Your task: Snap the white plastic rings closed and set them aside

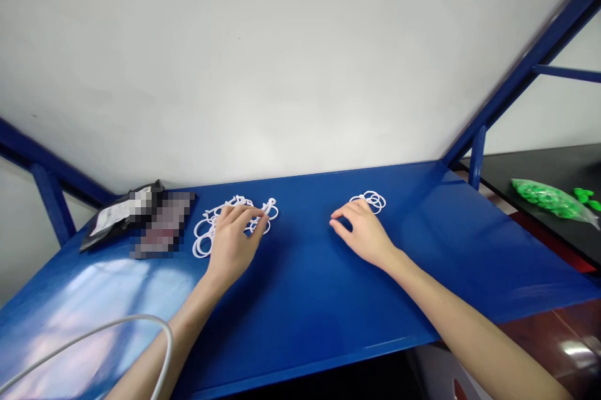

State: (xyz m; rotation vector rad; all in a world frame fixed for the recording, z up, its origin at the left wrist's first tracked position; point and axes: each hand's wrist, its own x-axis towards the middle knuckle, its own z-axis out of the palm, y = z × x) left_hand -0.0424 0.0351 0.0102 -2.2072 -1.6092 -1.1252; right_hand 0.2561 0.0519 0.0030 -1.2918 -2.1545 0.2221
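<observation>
On the blue table lies a loose pile of white plastic rings with small clip-like ends. My left hand is over this pile, its thumb and forefinger closed on a white plastic ring at the pile's right side. Part of the pile is hidden under the hand. My right hand is farther right with the fingers curled and a small gap between thumb and forefinger; nothing shows between them. Just behind it sits a smaller group of white rings, partly covered by the hand.
A black plastic mailer with a white label and a flat dark package lie at the left. A white cable crosses my left forearm. Blue frame bars flank the table. Bagged green pieces rest on a black surface at right.
</observation>
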